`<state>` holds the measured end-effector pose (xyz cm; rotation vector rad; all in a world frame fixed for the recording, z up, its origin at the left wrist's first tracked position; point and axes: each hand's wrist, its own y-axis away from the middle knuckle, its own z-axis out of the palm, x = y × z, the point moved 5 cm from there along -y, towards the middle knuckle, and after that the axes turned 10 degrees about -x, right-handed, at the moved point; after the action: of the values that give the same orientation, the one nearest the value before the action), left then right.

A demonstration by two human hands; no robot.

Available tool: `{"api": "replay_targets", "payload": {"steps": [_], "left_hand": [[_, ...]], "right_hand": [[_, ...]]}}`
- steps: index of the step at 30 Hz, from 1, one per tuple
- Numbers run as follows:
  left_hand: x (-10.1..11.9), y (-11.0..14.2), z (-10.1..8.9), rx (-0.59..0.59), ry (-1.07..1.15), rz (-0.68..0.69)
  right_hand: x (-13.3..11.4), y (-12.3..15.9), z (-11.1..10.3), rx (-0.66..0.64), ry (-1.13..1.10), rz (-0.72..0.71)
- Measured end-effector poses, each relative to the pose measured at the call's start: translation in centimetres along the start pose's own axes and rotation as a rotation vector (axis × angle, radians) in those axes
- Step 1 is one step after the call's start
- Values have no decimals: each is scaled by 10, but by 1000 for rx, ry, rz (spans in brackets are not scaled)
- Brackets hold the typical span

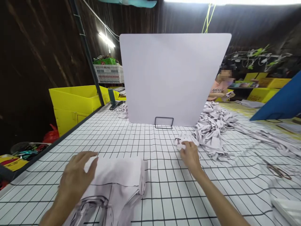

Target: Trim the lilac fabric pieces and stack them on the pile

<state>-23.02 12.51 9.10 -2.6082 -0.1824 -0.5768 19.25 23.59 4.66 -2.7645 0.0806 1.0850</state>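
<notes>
A stack of folded pale lilac-white fabric pieces (pixel 119 172) lies in front of me, its layered edge to the right and hanging strips at the bottom. At its left edge is my left hand (pixel 77 171), thumb and fingers apart, close to the top layer; whether it touches the cloth I cannot tell. Farther forward, my right hand (pixel 191 153) pinches a pale fabric scrap (pixel 184 139) at the near left side of a heap of fabric strips (pixel 213 128). My fingertips there are partly hidden by the hand.
A white board (pixel 171 78) stands in a wire holder (pixel 164 123) on the grid-patterned table (pixel 160 185). Scissors (pixel 275 169) lie at right, near a white tray-like item (pixel 288 210). A yellow bin (pixel 75 100) borders the left. Behind the heap, another person (pixel 221 86) handles cloth.
</notes>
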Motion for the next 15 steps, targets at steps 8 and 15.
{"api": "replay_targets", "payload": {"steps": [8, 15], "left_hand": [[181, 35, 88, -455, 400, 375], [275, 42, 127, -657, 723, 427]], "right_hand": [[43, -14, -41, -113, -174, 14], [13, 37, -97, -349, -584, -78]]}}
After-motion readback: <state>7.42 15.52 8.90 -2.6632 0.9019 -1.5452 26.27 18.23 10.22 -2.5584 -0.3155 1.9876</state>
